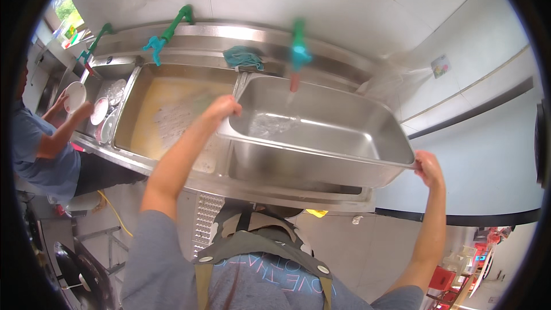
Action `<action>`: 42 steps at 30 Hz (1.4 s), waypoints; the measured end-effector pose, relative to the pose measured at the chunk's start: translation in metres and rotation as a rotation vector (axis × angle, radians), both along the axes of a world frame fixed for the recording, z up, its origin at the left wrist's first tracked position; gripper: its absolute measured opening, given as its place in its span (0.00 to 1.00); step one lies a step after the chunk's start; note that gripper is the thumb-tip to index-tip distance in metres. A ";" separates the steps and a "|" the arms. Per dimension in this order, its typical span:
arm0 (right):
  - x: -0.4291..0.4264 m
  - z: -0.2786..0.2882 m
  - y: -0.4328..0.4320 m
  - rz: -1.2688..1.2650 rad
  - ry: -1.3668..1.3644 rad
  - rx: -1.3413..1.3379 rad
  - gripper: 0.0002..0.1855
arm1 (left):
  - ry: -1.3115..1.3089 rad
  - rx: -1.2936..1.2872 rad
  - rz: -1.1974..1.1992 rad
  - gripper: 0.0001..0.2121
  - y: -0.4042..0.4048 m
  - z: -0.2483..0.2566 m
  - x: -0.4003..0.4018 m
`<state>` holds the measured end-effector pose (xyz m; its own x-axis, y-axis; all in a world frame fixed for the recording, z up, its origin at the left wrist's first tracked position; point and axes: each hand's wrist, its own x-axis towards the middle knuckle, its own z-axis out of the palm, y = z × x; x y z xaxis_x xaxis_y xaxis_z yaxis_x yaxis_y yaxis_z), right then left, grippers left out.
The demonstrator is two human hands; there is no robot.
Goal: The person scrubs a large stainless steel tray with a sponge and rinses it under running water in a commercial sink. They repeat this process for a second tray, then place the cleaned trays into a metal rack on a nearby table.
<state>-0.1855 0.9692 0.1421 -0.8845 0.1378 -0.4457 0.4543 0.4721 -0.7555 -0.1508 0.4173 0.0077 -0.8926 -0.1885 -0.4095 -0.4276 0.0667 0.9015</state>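
Note:
A deep rectangular stainless steel pan (327, 125) is tilted over the right sink basin (258, 172). My left hand (224, 107) grips the rim at its left end. At the opposite end, my right hand (427, 168) has hold of the right rim corner. Above the pan, a green pipe tap with a blue handle (299, 54) and a red spout runs water into it. A little clear water (273, 125) lies in the pan's left part. The pan hides most of the basin under it.
Cloudy yellowish water (159, 116) stands in the middle basin. A teal cloth (244, 57) lies on the back ledge. Farther left, a co-worker (51, 146) holds a white bowl (75, 97) over a basin with dishes. A large pale-blue surface (465, 172) adjoins the sink's right end.

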 end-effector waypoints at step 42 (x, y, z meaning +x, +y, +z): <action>-0.049 -0.259 -0.106 -0.182 0.498 0.242 0.25 | -0.006 -0.090 0.126 0.06 -0.031 0.064 0.083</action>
